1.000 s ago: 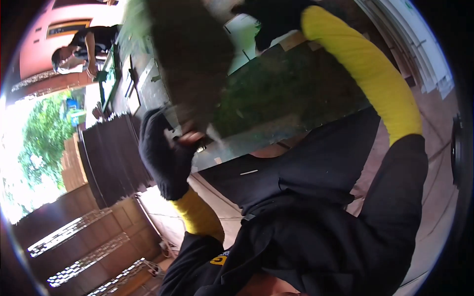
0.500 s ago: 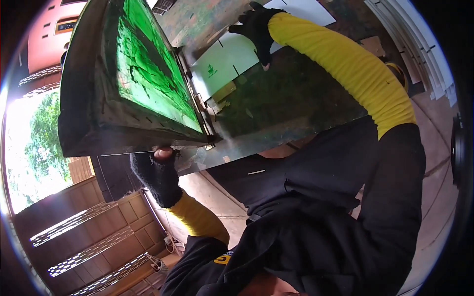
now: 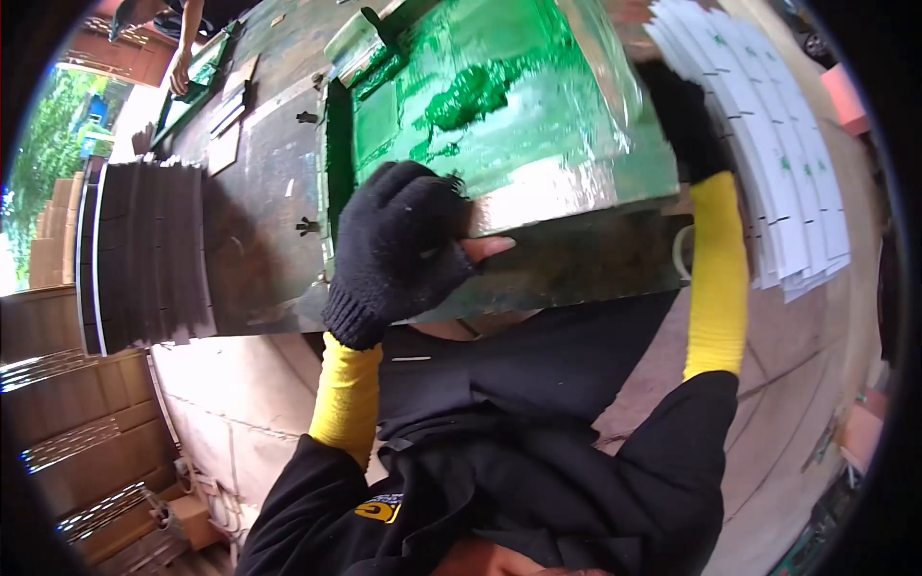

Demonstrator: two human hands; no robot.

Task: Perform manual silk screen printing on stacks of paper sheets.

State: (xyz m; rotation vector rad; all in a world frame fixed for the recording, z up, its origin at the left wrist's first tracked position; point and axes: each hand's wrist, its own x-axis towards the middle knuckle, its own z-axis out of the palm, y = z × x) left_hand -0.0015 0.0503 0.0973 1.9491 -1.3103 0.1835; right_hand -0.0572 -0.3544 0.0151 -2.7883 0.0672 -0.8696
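Observation:
A screen printing frame lies lowered over the worktable, its mesh smeared with wet green ink. A thick pool of green ink sits mid-mesh. My left hand, in a black fingerless glove, is closed at the frame's near left part, thumb bare along the near edge. At the frame's right end is my right hand, also black-gloved, beside a stack of white printed sheets; its fingers are dark and blurred. An ink-covered squeegee rests at the far left of the frame. Whether the frame touches the table cannot be told.
A dark stack of sheets stands at the table's left end. Hinge clamps with wing nuts line the frame's left side. Farther back, another person's hand is over a second green-inked frame. Cardboard-coloured panels are lower left.
The frame has swung down from its tilted position, covering the white sheet. My right hand has moved off that sheet to the right; my left hand came down with the frame. The view has turned.

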